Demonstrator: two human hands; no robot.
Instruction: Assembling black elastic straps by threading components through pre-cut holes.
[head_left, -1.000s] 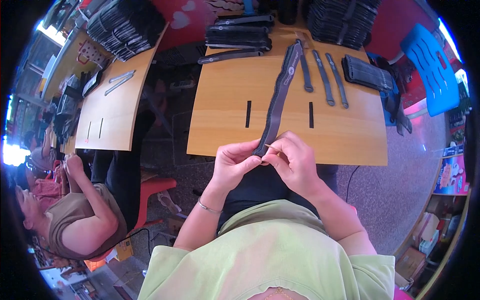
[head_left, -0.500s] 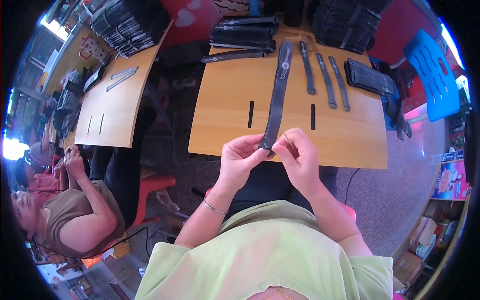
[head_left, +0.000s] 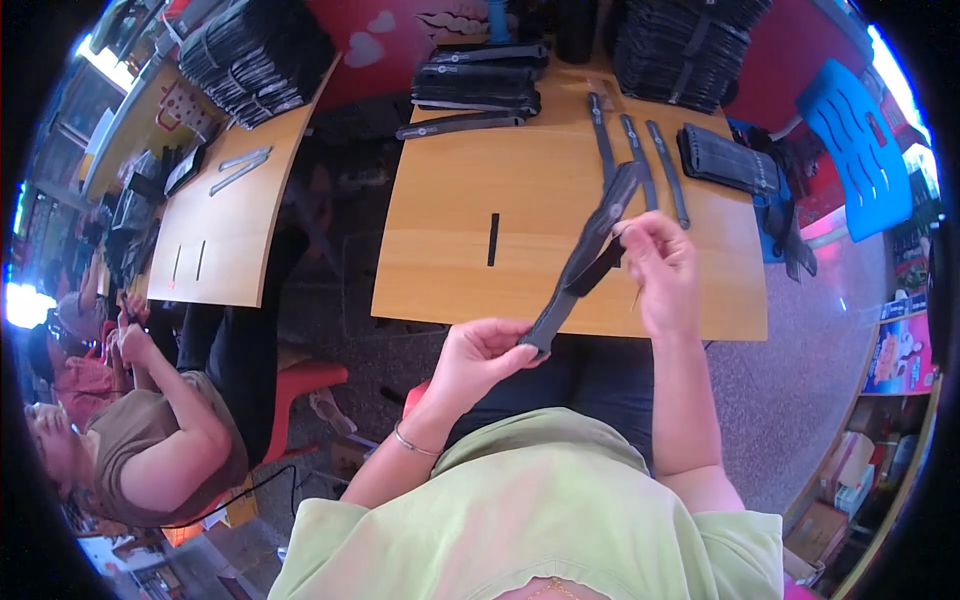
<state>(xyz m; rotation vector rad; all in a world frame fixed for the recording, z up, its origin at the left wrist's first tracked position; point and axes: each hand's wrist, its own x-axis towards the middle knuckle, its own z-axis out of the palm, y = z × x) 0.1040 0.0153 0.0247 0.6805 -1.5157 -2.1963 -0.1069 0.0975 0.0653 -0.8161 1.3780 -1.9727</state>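
My left fingers (head_left: 497,330) are closed in a pinch on the near end of a dark strap (head_left: 592,238), low over the front edge of the bench (head_left: 440,270). My right fingers (head_left: 655,228) are curled in, thumb and forefinger close together at the strap's right edge; I cannot tell quite what they grip. The strap's long axis slants away from me and to the right, its far end pointing toward the back of the bench, where it overlaps some of the three thin straps (head_left: 667,165) in my view. A black flap (head_left: 592,275) angles off its middle toward my right fingers. On the wood to the left is a black strip (head_left: 493,240); farther back lie a low stack (head_left: 475,88), a tall pile (head_left: 680,60) and, at right, a bundle (head_left: 728,160). Beyond the right edge stands a blue chair (head_left: 850,150). To my left, a co-worker (head_left: 175,445) in brown sits by a second bench (head_left: 215,235) bearing grey straps (head_left: 240,172) and another pile (head_left: 258,65).
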